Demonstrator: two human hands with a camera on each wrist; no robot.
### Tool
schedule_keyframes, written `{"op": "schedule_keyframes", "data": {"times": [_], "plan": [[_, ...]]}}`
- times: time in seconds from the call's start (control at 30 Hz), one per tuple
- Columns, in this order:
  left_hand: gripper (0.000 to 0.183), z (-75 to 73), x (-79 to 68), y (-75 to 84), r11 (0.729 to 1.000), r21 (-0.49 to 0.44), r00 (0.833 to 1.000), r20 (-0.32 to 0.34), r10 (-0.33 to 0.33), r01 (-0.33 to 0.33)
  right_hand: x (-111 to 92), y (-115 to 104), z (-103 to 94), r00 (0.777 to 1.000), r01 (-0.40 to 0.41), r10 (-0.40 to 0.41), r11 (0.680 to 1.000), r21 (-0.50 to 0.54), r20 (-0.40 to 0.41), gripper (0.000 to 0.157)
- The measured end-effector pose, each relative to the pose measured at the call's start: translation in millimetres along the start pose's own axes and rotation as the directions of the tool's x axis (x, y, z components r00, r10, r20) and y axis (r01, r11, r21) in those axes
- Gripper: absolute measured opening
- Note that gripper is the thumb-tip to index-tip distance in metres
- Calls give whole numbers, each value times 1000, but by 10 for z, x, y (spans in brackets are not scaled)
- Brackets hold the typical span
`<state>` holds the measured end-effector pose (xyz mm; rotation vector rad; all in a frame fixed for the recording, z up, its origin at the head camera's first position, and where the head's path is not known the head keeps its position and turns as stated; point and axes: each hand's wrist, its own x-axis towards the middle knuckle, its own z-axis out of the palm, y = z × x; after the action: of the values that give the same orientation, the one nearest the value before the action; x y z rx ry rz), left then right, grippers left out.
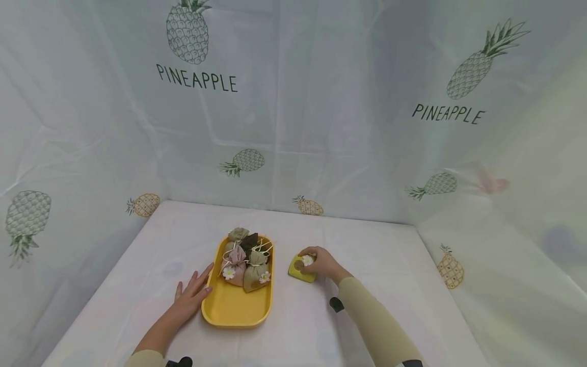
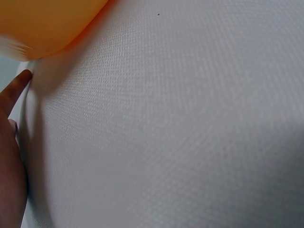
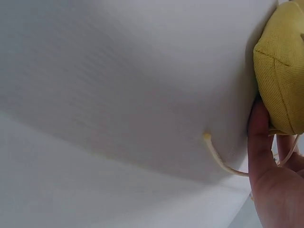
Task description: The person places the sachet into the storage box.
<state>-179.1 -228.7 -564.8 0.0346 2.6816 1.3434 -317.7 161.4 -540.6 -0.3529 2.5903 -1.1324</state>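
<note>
My right hand (image 1: 322,263) pinches a yellow-green drawstring pouch (image 1: 300,272) by its gathered neck, to the right of the tray. A white flower and a round brown patch show on it in the head view. In the right wrist view the plump yellow pouch (image 3: 282,71) lies against the fingers, and a pale cord (image 3: 218,159) trails from it. Fingers spread, my left hand (image 1: 190,299) rests against the left side of a yellow tray (image 1: 236,308). Several drawstring pouches fill the tray's far part: a pink pouch (image 1: 236,266), an olive pouch (image 1: 255,272), others green and dark brown.
A white cloth covers the table (image 1: 380,265). Behind and at both sides hangs a pale curtain (image 1: 321,127) printed with pineapples. The tray's near part shows its bare yellow bottom.
</note>
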Motion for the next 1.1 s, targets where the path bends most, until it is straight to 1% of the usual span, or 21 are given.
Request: {"op": "schedule_keyframes", "data": {"times": [0.23, 0.37, 0.53, 0.63, 0.73, 0.83, 1.1], "plan": [[65, -7, 1, -3, 1000, 7, 1000, 6, -9, 9, -106, -35, 51, 999, -17, 15, 999, 38, 45, 38], [65, -10, 5, -11, 1000, 16, 1000, 6, -5, 5, -159, -52, 56, 997, -9, 6, 999, 47, 79, 37], [65, -8, 4, -21, 1000, 17, 1000, 7, 2, -2, -215, -78, 53, 997, 27, -29, 999, 25, 70, 36], [65, -7, -6, -19, 1000, 8, 1000, 15, -2, 2, -248, -129, 41, 997, 43, -44, 999, 17, 62, 36], [65, -7, -10, -22, 1000, 3, 1000, 18, -4, 4, -281, -228, 16, 995, 77, -78, 997, 19, 57, 36], [66, -4, -9, -32, 1000, 3, 1000, 16, -5, 4, -326, -359, -10, 990, 133, -134, 991, 22, 46, 36], [65, 18, -9, -62, 1000, -9, 1000, -9, 27, -27, -449, -753, -27, 971, 238, -239, 970, 41, 25, 36]]}}
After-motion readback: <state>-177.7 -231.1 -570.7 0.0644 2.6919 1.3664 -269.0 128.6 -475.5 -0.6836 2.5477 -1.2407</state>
